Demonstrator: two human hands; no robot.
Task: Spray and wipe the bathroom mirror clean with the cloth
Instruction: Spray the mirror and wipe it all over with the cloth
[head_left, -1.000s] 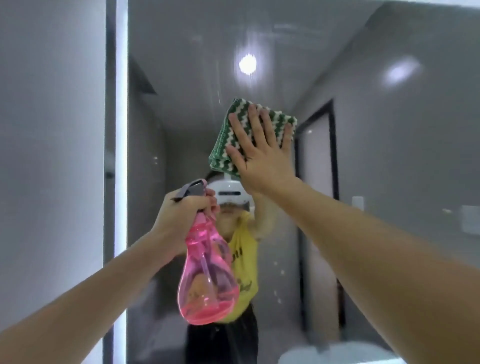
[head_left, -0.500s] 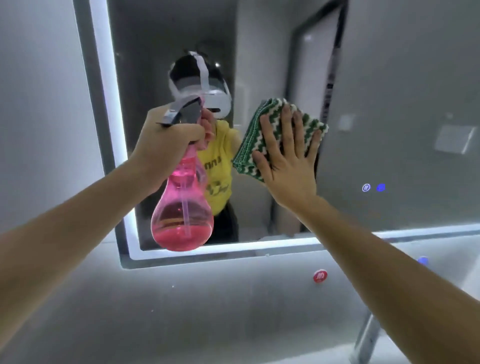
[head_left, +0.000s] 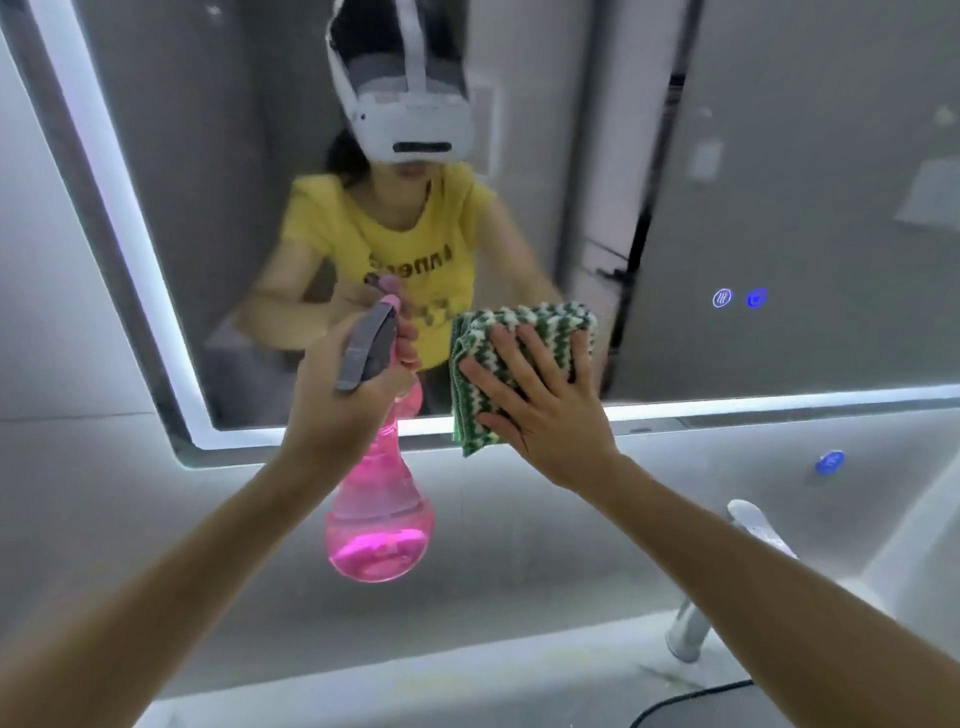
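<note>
Light: soft, cool, even | Source: glowing white strip round the mirror (head_left: 779, 156) edge | Shadows: faint | Blur: slight smear throughout, reflection softest | Edges: wide-angle bending, frame lines curve

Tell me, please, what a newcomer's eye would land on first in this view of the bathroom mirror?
Probably the bright pink spray bottle, gripped at its grey trigger by the left hand in the centre, hanging below the mirror's lit lower edge. Right beside it, the right hand presses a folded green-and-white cloth flat against the glass near that bottom edge. Two small blue icons glow on the mirror further right.
</note>
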